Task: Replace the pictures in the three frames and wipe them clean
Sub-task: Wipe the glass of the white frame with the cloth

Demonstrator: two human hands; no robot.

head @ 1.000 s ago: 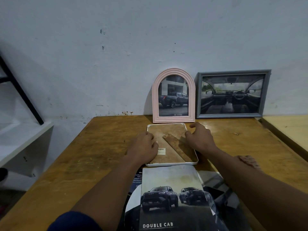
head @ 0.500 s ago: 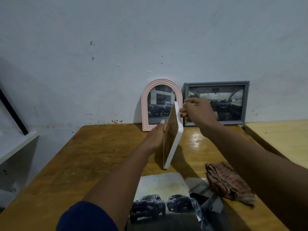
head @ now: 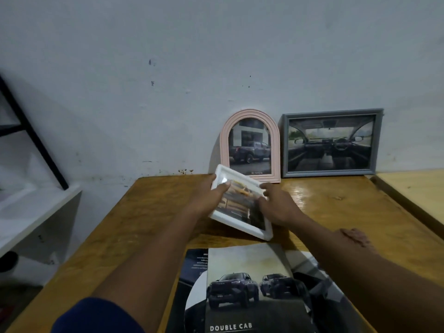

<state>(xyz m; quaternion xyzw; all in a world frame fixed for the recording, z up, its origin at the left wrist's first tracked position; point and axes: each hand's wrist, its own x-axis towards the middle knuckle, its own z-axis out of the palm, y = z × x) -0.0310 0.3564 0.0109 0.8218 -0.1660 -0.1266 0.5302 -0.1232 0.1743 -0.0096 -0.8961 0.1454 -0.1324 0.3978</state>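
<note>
Left hand (head: 211,195) grips the far corner of the white frame (head: 240,225), thumb on the glass; the right hand (head: 276,207) clasps its right edge, so it sits tilted, face up, between them. Its near corner seems to touch the table (head: 156,212). Just beyond the knuckles stand a pink arched frame (head: 249,145) and a grey frame (head: 330,143).

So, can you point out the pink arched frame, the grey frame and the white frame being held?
pink arched frame (head: 249,113), head view, top of its arch rim.
grey frame (head: 331,173), head view, its bottom rail.
white frame (head: 236,222), head view, its lower-left rim.
</note>
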